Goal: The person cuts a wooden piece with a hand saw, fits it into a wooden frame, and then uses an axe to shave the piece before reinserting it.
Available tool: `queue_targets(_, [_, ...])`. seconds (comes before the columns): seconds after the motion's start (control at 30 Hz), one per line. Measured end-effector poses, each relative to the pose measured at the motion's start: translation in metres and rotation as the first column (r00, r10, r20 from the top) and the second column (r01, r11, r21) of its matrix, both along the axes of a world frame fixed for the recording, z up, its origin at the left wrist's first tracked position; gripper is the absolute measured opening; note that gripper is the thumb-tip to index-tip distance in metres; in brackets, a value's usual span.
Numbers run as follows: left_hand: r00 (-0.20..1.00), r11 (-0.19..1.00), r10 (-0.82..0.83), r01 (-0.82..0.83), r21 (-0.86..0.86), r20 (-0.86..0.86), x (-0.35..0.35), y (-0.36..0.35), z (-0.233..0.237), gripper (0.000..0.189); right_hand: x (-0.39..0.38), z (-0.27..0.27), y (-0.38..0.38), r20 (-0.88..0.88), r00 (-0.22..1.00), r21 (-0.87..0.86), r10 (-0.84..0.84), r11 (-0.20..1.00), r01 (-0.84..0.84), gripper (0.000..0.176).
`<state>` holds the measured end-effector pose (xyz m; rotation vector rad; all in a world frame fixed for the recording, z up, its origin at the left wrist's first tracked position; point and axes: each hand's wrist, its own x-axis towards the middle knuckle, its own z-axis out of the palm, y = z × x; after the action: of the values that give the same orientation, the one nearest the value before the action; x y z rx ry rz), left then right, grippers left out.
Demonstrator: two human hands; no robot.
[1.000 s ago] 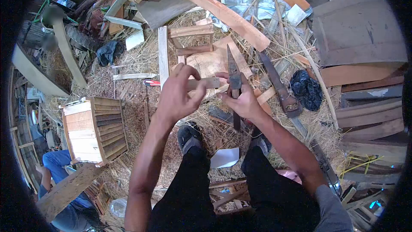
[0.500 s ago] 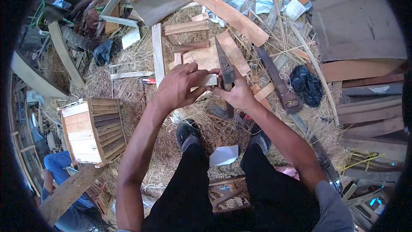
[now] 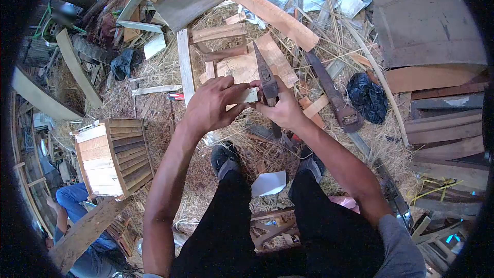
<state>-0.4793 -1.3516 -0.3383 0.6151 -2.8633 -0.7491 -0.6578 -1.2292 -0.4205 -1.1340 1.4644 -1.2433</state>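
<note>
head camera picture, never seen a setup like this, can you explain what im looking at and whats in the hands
There is no machine here: a person works with two bare hands. Every picture comes from one camera worn on their head, looking forward and down, so their own legs show below.

The left hand holds a small light piece of wood. The right hand grips a dark tool with a long pointed end.

The ground is strewn with straw and scraps. On it lie a handsaw, a black plastic bag and a white sheet. A slatted wooden box is at the left.
</note>
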Motion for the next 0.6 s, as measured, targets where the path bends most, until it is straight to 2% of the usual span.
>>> queue_targets(0.13, [1.0,1.0,0.005,-0.005,-0.001,-0.01,0.0,0.001,0.001,0.04,0.001,-0.002,0.0,0.061,0.998,-0.037,-0.001,0.999,0.003,0.043])
queue_targets(0.33, [1.0,1.0,-0.002,0.002,-0.028,0.009,0.001,0.001,-0.003,0.038,-0.01,0.0,0.007,0.178,0.982,0.074,0.065,0.994,-0.079,0.045])
queue_targets(0.43, [1.0,0.999,-0.013,0.013,-0.045,-0.004,0.001,0.002,-0.004,0.037,-0.011,0.004,0.009,0.153,0.988,-0.114,0.012,0.993,0.006,0.044])
queue_targets(0.47, [0.999,0.999,-0.018,0.017,-0.044,-0.027,0.001,0.001,-0.005,0.038,-0.01,0.002,0.009,0.238,0.971,-0.096,-0.005,0.995,0.028,0.042])
queue_targets(0.6, [0.997,0.999,-0.028,0.025,-0.042,-0.07,0.002,0.001,-0.008,0.04,-0.007,0.014,0.004,0.207,0.977,0.044,-0.041,0.999,0.032,0.042])
